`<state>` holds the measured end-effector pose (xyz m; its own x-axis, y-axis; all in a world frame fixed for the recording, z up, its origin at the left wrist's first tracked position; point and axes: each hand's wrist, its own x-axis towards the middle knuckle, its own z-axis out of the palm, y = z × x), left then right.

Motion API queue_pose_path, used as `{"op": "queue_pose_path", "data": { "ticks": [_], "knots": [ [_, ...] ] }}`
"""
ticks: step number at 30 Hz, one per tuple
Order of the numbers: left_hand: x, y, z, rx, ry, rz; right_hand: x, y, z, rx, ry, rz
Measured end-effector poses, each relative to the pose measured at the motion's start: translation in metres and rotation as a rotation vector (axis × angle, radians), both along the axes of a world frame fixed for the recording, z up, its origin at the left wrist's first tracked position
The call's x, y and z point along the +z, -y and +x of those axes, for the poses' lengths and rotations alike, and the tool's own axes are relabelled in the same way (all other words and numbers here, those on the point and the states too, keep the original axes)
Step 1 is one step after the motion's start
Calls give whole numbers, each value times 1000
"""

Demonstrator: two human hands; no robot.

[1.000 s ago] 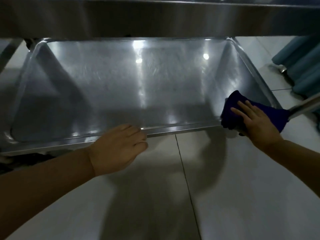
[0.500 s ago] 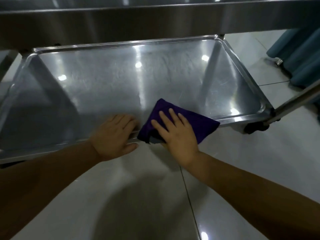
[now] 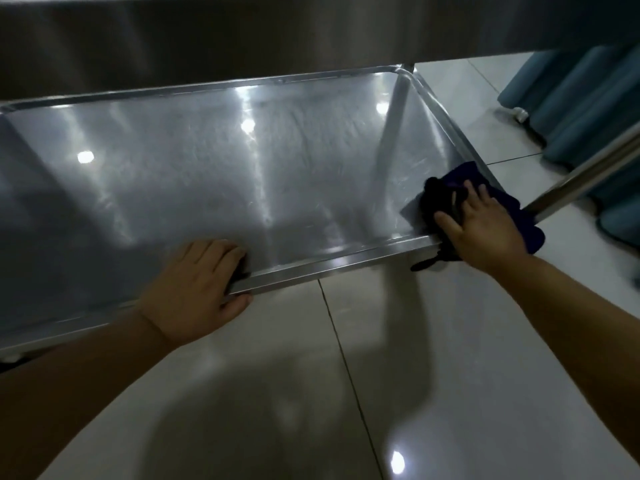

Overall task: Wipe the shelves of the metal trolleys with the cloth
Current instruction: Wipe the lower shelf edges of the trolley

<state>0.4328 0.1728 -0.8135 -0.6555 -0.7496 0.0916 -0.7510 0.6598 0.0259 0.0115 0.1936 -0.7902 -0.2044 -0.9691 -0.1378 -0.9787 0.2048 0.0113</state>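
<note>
The trolley's lower metal shelf (image 3: pixel 214 174) is a shiny shallow tray with a raised rim. My right hand (image 3: pixel 481 226) presses a dark purple cloth (image 3: pixel 460 174) flat on the shelf's near right corner, fingers spread and fairly straight. Part of the cloth hangs over the rim there. My left hand (image 3: pixel 197 289) grips the front rim near the middle, fingers curled over the edge and thumb below it.
The upper shelf (image 3: pixel 277 32) overhangs the far part of the lower one. A slanted metal post (image 3: pixel 588 174) rises at the right corner. Teal curtains (image 3: pixel 588 95) hang at the far right. Glossy floor tiles (image 3: pixel 311 393) lie below my arms.
My right hand has slid the cloth from the middle of the front rim back to the right corner. The left hand keeps its hold on the rim.
</note>
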Motion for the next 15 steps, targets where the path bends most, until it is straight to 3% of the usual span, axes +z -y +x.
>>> {"op": "queue_pose_path", "data": {
  "ticks": [4,12,15],
  "knots": [
    [-1,3,-2,-8,-1,-17,-1,38,49,-161,30,56],
    [-5,6,1,-3,20,-22,-20,76,221,335,54,-13],
    [-5,5,3,-6,28,11,-25,81,235,465,44,-4]
  ]
}}
